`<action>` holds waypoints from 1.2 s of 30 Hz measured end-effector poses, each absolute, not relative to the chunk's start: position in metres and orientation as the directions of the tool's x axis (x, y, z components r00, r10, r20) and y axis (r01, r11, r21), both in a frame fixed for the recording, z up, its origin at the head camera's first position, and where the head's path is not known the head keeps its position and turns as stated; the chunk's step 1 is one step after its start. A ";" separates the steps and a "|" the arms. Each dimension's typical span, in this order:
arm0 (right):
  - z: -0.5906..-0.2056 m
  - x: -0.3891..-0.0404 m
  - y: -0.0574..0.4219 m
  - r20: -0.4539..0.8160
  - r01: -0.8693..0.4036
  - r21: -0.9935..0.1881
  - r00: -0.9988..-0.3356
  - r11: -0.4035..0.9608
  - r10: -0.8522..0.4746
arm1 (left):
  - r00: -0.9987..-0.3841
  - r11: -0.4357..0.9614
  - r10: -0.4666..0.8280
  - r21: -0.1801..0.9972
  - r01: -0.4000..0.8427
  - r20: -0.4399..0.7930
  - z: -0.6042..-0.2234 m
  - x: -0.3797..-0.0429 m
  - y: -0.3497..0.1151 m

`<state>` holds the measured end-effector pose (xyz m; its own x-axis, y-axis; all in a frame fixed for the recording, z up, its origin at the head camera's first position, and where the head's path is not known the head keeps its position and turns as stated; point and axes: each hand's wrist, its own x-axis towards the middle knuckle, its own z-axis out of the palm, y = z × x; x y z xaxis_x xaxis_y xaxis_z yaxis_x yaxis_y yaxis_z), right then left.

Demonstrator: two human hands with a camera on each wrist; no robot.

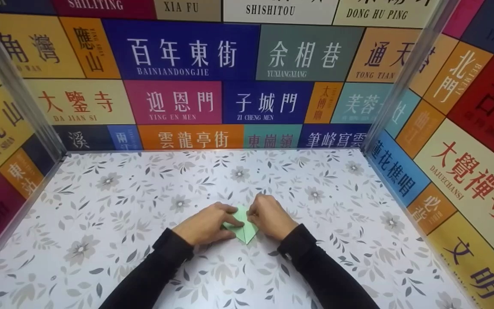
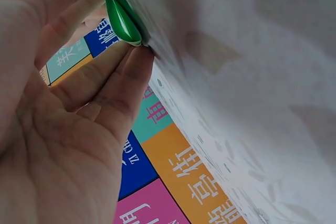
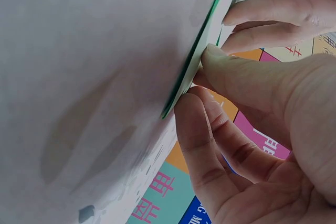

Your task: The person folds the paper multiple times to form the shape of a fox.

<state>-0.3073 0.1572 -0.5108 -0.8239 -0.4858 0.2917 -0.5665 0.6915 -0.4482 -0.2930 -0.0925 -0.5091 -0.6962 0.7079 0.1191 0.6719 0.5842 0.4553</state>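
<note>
A small piece of folded light green paper (image 1: 248,235) lies on the table, with a pointed corner toward the person and a crease running up from it. My left hand (image 1: 206,224) rests on its left part, fingers pressing the surface. On the right edge, the thumb and curled fingers of my right hand (image 1: 272,218) pinch the paper. The left wrist view shows a darker green fold (image 2: 123,22) bulging beside the left fingertips. From the right wrist, the layered edge (image 3: 195,59) appears between thumb and fingers, close over the tabletop. Both hands hide much of the paper.
A white tabletop (image 1: 144,266) printed with grey flowers and leaves spreads around the hands. Colourful panels with Chinese characters form the back wall (image 1: 178,103) and both sides. Clear upright strips (image 1: 414,73) stand at the back corners.
</note>
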 end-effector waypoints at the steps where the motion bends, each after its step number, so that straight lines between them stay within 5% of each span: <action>1: -0.511 -0.307 0.157 0.292 -0.568 -0.447 -0.823 0.691 -0.487 | -0.693 0.582 0.711 0.451 0.677 0.123 -0.509 -0.293 -0.093; 36: -0.502 -0.336 0.145 0.176 -0.507 -0.496 -0.853 0.705 -0.491 | -0.662 0.551 0.730 0.427 0.717 0.170 -0.509 -0.293 -0.092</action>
<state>-0.3356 0.1452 -0.5017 -0.8534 -0.4907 0.1759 -0.5074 0.7048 -0.4958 -0.2929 -0.0918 -0.5092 -0.6619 0.7301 0.1699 0.7171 0.5507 0.4271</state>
